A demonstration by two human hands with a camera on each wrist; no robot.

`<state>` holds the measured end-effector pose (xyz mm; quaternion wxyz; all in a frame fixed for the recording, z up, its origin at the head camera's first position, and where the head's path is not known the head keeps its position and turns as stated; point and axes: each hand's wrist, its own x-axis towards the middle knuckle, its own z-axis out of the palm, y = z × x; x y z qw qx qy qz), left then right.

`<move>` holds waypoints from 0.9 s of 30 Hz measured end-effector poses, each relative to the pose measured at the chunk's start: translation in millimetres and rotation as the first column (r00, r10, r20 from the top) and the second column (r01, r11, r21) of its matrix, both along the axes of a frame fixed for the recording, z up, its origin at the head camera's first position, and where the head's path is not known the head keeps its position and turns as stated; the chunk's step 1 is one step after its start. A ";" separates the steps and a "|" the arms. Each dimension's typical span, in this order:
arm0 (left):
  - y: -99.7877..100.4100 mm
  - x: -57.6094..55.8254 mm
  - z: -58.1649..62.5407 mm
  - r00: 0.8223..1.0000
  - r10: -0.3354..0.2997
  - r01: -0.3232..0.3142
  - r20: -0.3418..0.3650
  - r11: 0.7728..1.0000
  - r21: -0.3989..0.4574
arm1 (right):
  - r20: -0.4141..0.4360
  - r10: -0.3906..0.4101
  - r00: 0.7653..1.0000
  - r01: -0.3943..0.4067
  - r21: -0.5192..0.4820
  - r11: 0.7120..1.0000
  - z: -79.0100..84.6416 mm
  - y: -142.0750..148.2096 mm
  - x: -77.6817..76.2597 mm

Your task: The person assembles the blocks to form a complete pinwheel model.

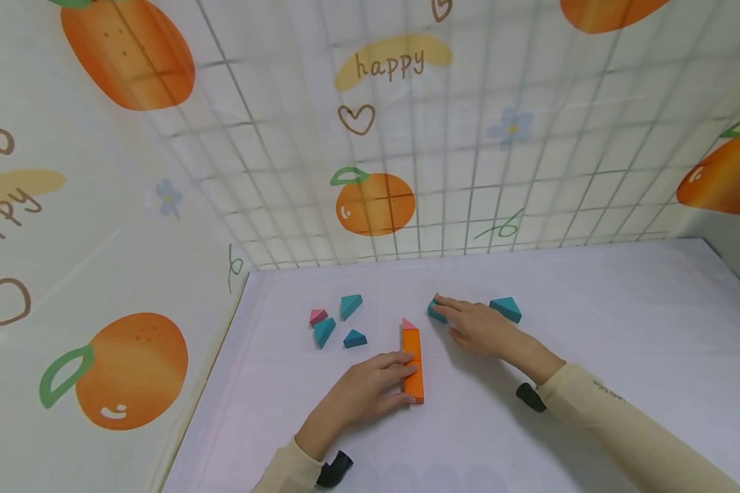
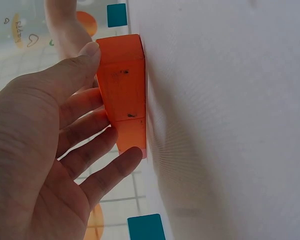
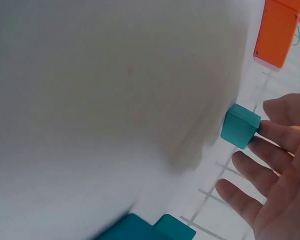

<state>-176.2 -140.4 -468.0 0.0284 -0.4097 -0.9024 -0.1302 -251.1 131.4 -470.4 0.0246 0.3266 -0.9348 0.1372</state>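
Two orange blocks (image 1: 415, 385) lie end to end in a row, with a pink triangular block (image 1: 408, 324) at their far end. My left hand (image 1: 365, 389) rests against the row's left side; in the left wrist view its thumb touches the near end of the orange block (image 2: 124, 85) and the fingers lie loosely extended. To the right, my right hand (image 1: 477, 327) touches a teal block (image 1: 436, 312) with its fingertips. In the right wrist view, extended index and middle fingers meet the teal block (image 3: 240, 126), while the thumb stands apart from it.
Left of the orange row lie a pink block (image 1: 318, 316) and several teal blocks, among them one teal triangle (image 1: 355, 339). Another teal block (image 1: 507, 309) sits beyond my right hand. A patterned curtain with a grid (image 1: 444, 157) borders the white table (image 1: 623, 329) at the back.
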 end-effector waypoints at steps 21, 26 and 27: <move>-0.2 -1.1 -1.4 1.000 0.002 -0.002 0.003 1.000 -0.004 | -0.056 0.010 0.998 -0.011 -0.017 1.000 -1.4 -3.7 0.6; 0.0 -0.9 -1.6 1.000 0.000 0.000 -0.007 1.000 -0.001 | -0.088 0.013 0.996 -0.013 -0.006 1.000 -3.4 -5.3 -0.1; 0.0 -0.9 -1.6 1.000 0.001 -0.001 -0.006 1.000 0.000 | -0.092 0.011 0.996 -0.012 -0.004 1.000 -4.1 -5.7 -0.2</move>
